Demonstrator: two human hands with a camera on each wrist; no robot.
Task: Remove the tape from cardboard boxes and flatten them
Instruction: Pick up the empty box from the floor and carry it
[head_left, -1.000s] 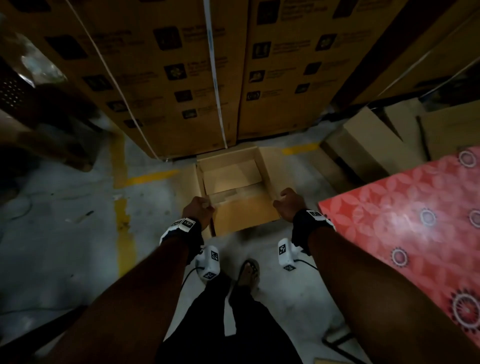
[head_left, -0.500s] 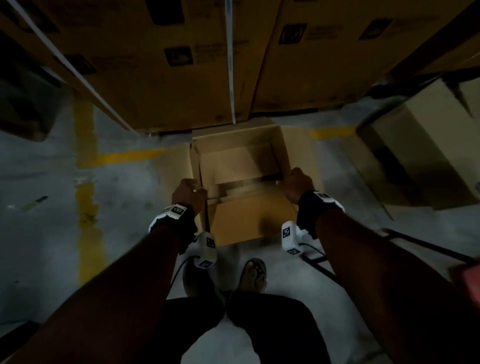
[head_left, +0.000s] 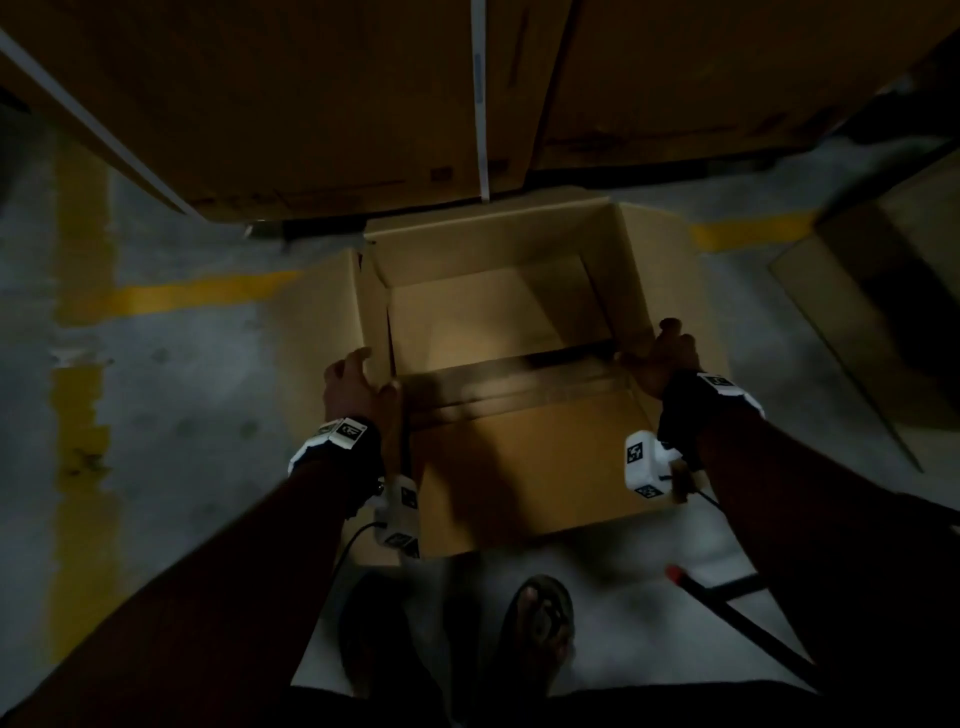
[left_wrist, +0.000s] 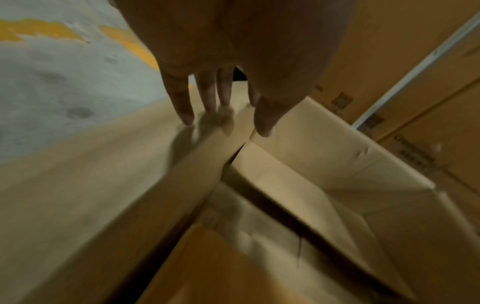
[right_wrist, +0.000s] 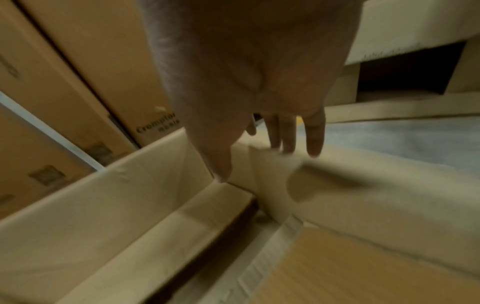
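Observation:
An open brown cardboard box (head_left: 493, 244) stands on the grey floor in front of me, its near flap (head_left: 530, 467) folded out toward my feet. My left hand (head_left: 358, 384) rests at the box's left edge. In the left wrist view this left hand (left_wrist: 224, 125) has straight fingers touching the left side flap (left_wrist: 103, 174), thumb over the inside. My right hand (head_left: 667, 353) is at the right edge. In the right wrist view the right hand (right_wrist: 257, 164) lies with straight fingers on the right flap (right_wrist: 363, 195), thumb at the inner corner. No tape is clearly visible.
Tall printed cartons (head_left: 337, 104) bound by a white strap (head_left: 480, 104) stand just behind the box. Another carton (head_left: 883, 312) lies at the right. Yellow lines (head_left: 182, 299) mark the floor. My sandalled foot (head_left: 540, 623) and a black rod (head_left: 737, 618) are close below.
Both hands were fists gripping the box's side edges; now their fingers are straight on the flaps. The view has moved closer over the box, and the red patterned surface has left it.

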